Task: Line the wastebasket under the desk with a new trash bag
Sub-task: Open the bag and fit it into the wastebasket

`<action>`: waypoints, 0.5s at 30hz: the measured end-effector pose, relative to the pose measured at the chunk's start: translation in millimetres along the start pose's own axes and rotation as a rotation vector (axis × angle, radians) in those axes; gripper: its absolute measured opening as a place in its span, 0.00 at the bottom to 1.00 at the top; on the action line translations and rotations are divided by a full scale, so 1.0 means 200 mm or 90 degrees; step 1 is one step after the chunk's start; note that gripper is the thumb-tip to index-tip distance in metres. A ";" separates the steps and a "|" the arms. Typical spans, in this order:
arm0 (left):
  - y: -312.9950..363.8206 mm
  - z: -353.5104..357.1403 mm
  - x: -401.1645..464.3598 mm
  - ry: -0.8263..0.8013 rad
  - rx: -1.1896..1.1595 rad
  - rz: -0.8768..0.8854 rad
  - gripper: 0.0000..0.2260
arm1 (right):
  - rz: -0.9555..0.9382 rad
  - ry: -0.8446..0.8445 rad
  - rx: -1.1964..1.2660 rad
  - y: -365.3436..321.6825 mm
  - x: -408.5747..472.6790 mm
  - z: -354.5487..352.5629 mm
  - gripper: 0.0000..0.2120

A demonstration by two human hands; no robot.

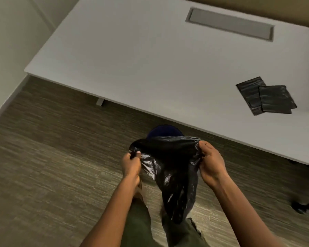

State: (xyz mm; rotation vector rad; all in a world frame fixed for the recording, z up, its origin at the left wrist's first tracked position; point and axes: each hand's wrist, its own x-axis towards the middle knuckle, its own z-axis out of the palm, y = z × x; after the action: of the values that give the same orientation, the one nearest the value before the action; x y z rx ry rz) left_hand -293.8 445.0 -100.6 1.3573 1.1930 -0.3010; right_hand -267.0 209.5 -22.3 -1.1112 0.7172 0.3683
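Observation:
A black trash bag (pixel 171 168) hangs between both hands, its mouth spread open and its body drooping down over my legs. My left hand (pixel 131 164) pinches the left side of the rim. My right hand (pixel 210 163) grips the right side of the rim. Just beyond the bag, a dark blue round wastebasket (pixel 165 131) stands on the carpet at the front edge of the desk; only its far rim shows, the rest is hidden behind the bag.
The white desk (pixel 150 59) fills the upper view, with a grey cable tray (pixel 228 24) at the back. Two folded black bags (pixel 268 97) lie on its right side. A chair base (pixel 303 205) sits at the right on the carpet. A wall runs along the left.

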 end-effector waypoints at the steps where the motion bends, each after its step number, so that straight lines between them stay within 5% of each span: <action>1: 0.02 0.01 0.04 -0.013 -0.016 -0.012 0.08 | -0.002 0.006 0.018 0.00 0.04 0.00 0.10; 7: 0.09 0.08 0.39 -0.099 -0.133 -0.100 0.16 | -0.001 0.083 0.030 0.12 0.27 0.01 0.13; 15: 0.04 0.25 0.89 -0.052 -0.144 -0.157 0.08 | -0.074 0.204 -0.005 0.43 0.72 0.08 0.10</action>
State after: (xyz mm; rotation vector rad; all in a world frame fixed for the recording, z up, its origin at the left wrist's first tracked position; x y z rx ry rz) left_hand -186.2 484.0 -247.0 0.9959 1.2860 -0.3803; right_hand -209.8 248.1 -176.3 -1.2282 0.9270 0.0943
